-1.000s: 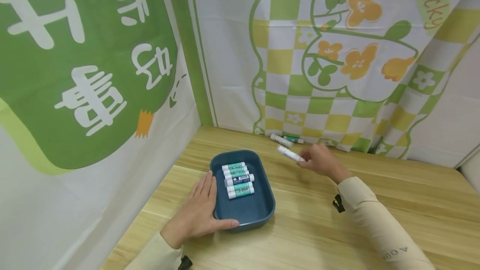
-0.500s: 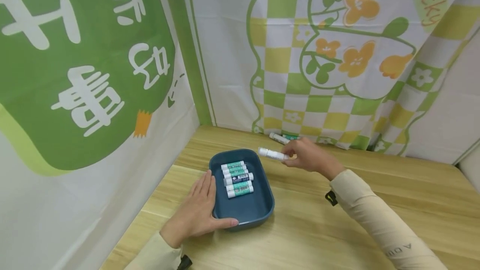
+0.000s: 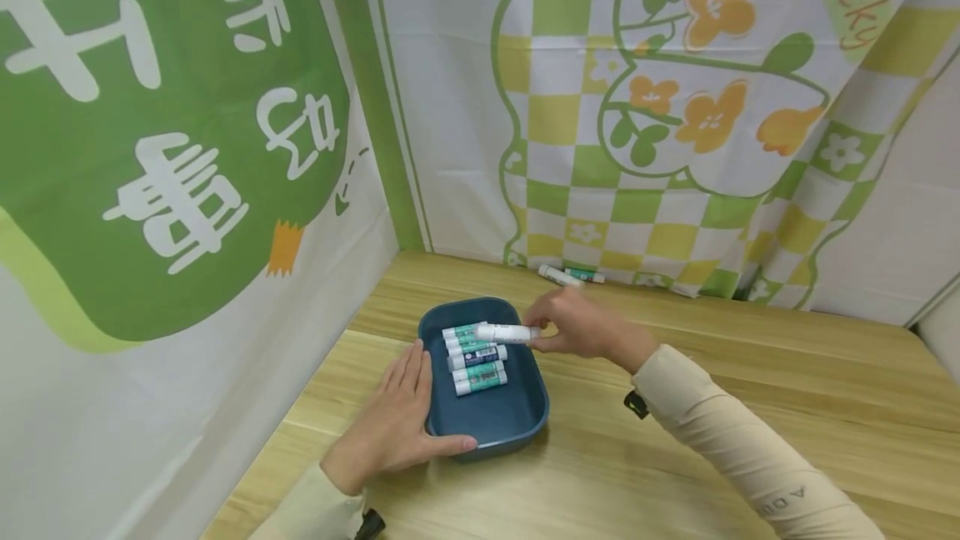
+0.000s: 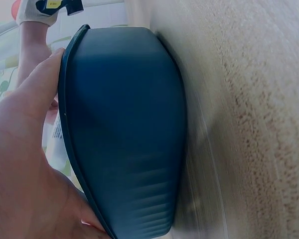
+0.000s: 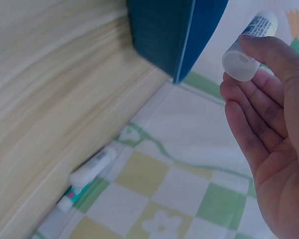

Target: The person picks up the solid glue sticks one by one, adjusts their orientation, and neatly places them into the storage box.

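Note:
A white glue stick (image 3: 506, 333), pinched at one end by my right hand (image 3: 581, 325), is held over the far part of a dark blue tray (image 3: 487, 436). In the right wrist view, thumb and fingertips grip the glue stick (image 5: 249, 47) near its whitish end. Several glue sticks with green labels (image 3: 480, 382) lie in a row inside the tray, along with one dark-blue-labelled glue stick (image 3: 477, 358). My left hand (image 3: 393, 423) rests against the tray's left side with fingers straight, its thumb stretched along the near rim. The left wrist view shows this hand at the tray's rim (image 4: 70, 144).
Two more glue sticks, one white (image 3: 558, 275) and one green-labelled (image 3: 585, 276), lie at the back of the wooden table (image 3: 720, 432) by the checked cloth (image 3: 630, 207). A white and green cloth (image 3: 187, 148) hangs on the left.
My right hand has carried the white glue stick leftward from the back of the table to above the tray. The left hand and the tray stay in place.

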`<state>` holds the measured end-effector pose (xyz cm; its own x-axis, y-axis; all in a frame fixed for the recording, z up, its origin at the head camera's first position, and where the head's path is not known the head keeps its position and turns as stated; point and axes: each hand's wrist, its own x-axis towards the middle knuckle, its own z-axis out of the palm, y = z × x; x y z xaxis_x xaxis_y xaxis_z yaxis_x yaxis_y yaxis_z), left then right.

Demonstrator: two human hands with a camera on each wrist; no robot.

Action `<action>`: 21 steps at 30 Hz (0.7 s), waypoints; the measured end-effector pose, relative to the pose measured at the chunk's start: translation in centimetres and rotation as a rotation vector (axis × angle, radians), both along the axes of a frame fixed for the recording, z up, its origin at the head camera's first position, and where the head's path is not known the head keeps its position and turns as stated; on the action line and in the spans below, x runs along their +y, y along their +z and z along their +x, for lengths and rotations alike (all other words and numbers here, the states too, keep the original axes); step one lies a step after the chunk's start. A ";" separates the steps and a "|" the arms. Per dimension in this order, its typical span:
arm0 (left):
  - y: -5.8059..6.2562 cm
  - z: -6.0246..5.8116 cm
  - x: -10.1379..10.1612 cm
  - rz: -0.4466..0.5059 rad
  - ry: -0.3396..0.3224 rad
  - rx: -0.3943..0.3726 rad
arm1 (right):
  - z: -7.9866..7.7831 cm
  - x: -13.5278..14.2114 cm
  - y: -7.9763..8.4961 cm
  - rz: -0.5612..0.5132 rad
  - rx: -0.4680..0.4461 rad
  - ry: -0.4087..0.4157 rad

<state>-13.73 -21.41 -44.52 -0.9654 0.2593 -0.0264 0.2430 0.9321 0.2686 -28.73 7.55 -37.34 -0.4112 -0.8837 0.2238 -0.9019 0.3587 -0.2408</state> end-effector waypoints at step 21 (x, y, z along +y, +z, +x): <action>-0.1 0.0 -0.1 0.023 -0.001 -0.004 | 2.2 -3.9 -3.1 0.205 -0.016 0.052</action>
<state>-13.74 -21.48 -44.63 -0.9651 0.2607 -0.0248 0.2426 0.9256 0.2906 -26.50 3.68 -40.47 -0.3663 -0.9300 0.0308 -0.9170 0.3551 -0.1818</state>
